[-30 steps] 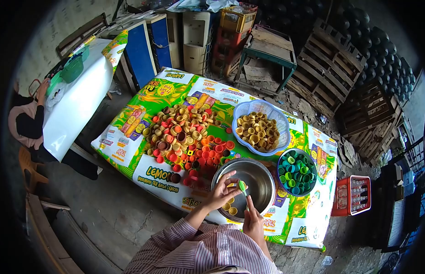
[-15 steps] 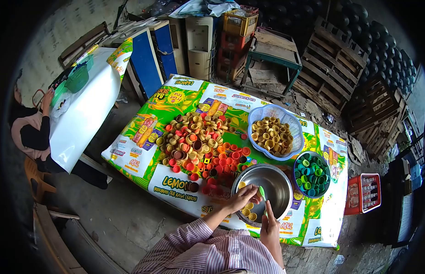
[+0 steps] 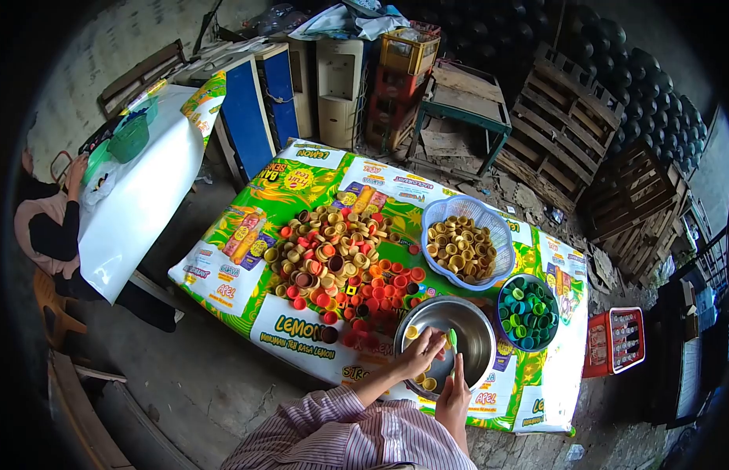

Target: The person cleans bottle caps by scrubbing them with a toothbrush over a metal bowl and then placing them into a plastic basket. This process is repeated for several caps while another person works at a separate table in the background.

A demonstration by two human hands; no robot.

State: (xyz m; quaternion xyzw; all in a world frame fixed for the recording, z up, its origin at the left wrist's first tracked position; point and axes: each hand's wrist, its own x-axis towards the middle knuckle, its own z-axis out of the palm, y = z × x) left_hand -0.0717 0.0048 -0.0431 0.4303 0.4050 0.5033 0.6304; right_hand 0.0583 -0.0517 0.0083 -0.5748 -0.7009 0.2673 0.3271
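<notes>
Over the steel bowl (image 3: 480, 321), my left hand (image 3: 421, 354) is closed, with what looks like a yellow bottle cap at its fingertips, partly hidden by the fingers. My right hand (image 3: 454, 398) grips a slim tool (image 3: 453, 340) with a bright green end, pointing up beside the left fingertips. Whether the tool has a blade is too small to tell. Several yellow bottle caps (image 3: 429, 385) lie in the bowl below my left hand. Left of the bowl spreads a pile of tan and red bottle caps (image 3: 333, 251) on the printed table cover (image 3: 223, 301).
Behind the bowl stands a lilac basket (image 3: 502, 227) of tan caps; to its right is a basin (image 3: 529, 313) of green caps. A red crate (image 3: 615, 341) sits past the right table edge. Another person (image 3: 55, 227) sits at a white-covered table (image 3: 141, 211) at the left.
The camera view has shifted slightly. Both hands stay over the bowl, and the green-ended tool now stands more upright, close against the left fingertips.
</notes>
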